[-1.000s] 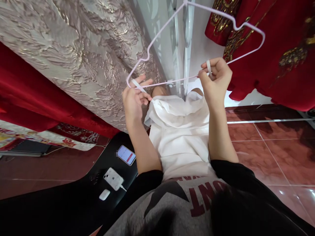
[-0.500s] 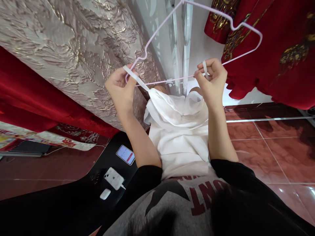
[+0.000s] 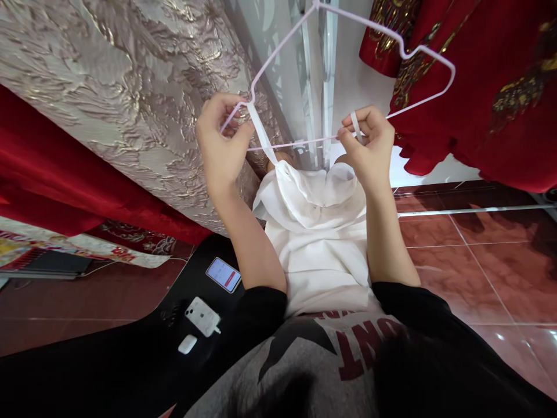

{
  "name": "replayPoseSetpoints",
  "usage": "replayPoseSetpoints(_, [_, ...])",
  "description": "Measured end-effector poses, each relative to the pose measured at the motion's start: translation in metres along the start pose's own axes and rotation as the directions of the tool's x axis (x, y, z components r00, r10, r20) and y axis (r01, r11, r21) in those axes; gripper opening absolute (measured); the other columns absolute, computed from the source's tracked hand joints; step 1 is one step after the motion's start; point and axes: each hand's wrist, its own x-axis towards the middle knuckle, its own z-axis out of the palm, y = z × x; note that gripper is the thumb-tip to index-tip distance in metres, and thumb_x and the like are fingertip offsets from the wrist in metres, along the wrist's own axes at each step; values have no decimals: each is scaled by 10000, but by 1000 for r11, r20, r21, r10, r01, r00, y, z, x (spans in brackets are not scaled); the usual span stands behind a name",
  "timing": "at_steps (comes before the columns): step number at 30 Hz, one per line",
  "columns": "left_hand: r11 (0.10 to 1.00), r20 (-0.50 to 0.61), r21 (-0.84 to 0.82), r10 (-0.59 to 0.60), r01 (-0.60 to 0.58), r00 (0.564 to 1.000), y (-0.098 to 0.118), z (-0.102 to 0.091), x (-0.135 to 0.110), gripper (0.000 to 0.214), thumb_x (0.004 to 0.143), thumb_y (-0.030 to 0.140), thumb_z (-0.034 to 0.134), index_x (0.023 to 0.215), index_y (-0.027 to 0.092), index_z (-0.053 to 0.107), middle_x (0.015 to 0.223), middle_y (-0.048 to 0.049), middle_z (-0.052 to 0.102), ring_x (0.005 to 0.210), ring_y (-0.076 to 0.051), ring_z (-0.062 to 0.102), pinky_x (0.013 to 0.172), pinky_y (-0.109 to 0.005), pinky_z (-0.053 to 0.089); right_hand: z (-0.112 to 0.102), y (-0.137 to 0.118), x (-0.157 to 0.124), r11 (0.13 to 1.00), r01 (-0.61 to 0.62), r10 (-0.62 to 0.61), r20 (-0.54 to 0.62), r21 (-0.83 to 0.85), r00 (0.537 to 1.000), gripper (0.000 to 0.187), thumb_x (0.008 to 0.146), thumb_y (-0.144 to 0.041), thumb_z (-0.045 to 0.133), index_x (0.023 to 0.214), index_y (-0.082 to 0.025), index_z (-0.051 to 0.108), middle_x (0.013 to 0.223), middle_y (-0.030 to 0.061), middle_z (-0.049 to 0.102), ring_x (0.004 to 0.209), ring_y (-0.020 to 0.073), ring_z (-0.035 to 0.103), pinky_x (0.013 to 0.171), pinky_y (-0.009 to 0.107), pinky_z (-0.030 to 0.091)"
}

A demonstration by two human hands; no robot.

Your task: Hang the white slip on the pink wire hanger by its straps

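Note:
A pale pink clothes hanger (image 3: pixel 282 48) is held up in front of me. My left hand (image 3: pixel 223 145) is closed around its left end, fingers behind the wire. One strap (image 3: pixel 262 133) of a white garment (image 3: pixel 322 215) runs from the hanger's left notch, beside my left thumb, down to the cloth. My right hand (image 3: pixel 369 145) pinches the hanger's bottom bar between thumb and fingers. Another white strap (image 3: pixel 356 125) is looped over the fingers of that hand. The garment drapes over my lap, its lower part spread toward my body.
On the black seat (image 3: pixel 161 348) at my left lie a lit phone (image 3: pixel 223 274), a white phone (image 3: pixel 202 316) with a cable and a small white case (image 3: pixel 187 344). Textured fabric (image 3: pixel 130 104) hangs at left, and a red embroidered garment (image 3: pixel 478 98) at right.
The left strap has moved from my left fingers and the hanger's tip into the left notch. My left hand has shifted right and turned around the wire; the hanger has moved slightly left.

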Motion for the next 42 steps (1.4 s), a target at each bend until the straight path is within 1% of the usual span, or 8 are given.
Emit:
replayPoseSetpoints(4, [970, -199, -237, -111, 62, 974, -17, 7, -19, 152, 881, 347, 693, 1013, 279, 663, 955, -22, 647, 864, -187, 587, 718, -305, 461, 1, -10, 0, 1000, -29, 29, 6, -1, 1000, 232, 860, -440, 612, 937, -229, 557, 910, 6, 629, 865, 129, 611, 766, 309, 547])
replayPoseSetpoints(8, [844, -167, -479, -358, 242, 919, -30, 12, -35, 156, 893, 419, 653, 976, 289, 624, 771, -12, 618, 774, -169, 594, 613, -289, 410, -9, -26, 1, 999, -44, 44, -5, 17, 999, 108, 899, -320, 562, 915, -232, 621, 962, 16, 678, 720, 112, 591, 572, 266, 470])
replayPoseSetpoints(13, [838, -204, -450, -433, 309, 878, -27, 11, -38, 228, 957, 463, 593, 1081, 272, 583, 738, 0, 591, 831, -163, 597, 642, -297, 382, -49, -28, 8, 998, 49, -57, -345, -30, 937, 471, 798, -24, 329, 897, -238, 736, 890, 13, 727, 548, 112, 572, 484, 289, 415])
replayPoseSetpoints(16, [846, -215, -423, -443, 326, 870, -25, 10, -38, 350, 951, 558, 580, 1110, 245, 570, 743, -12, 590, 933, -187, 603, 647, -305, 358, -78, -14, 17, 984, 159, -178, -465, -80, 867, 510, 736, 28, 373, 851, -259, 779, 816, -48, 738, 701, 135, 680, 655, 299, 533])
replayPoseSetpoints(20, [838, -210, -445, -442, 317, 872, -25, 9, -37, 436, 894, 629, 610, 1090, 240, 584, 738, -11, 581, 945, -188, 588, 642, -302, 359, -104, 5, 32, 981, 177, -191, -436, -74, 879, 332, 766, -53, 605, 914, -292, 780, 982, -73, 737, 1075, 163, 675, 969, 315, 527])
replayPoseSetpoints(24, [836, -224, -443, -452, 323, 863, -23, 7, -35, 300, 957, 525, 600, 1058, 244, 588, 704, 2, 541, 824, -150, 559, 616, -290, 338, -111, 4, 45, 990, 76, -103, -253, -115, 962, 128, 798, -227, 701, 902, -247, 773, 851, 39, 724, 815, 184, 701, 779, 341, 570])
replayPoseSetpoints(31, [798, -154, -546, -393, 253, 907, -26, 10, -35, 53, 1002, 193, 559, 979, 229, 590, 653, 20, 477, 605, -106, 424, 550, -275, 300, -111, -33, 72, 964, 250, -258, -100, -92, 961, 166, 796, -347, 720, 923, -241, 699, 873, 16, 641, 724, 121, 647, 676, 305, 483])
replayPoseSetpoints(42, [802, -115, -460, -480, 381, 870, -28, 10, -37, 252, 977, 468, 585, 1070, 234, 575, 710, -10, 522, 828, -155, 550, 636, -295, 331, -81, -57, 92, 849, 171, -194, 6, -499, 981, 266, 733, -365, 738, 671, -209, 531, 743, 17, 521, 661, 87, 447, 622, 315, 292])
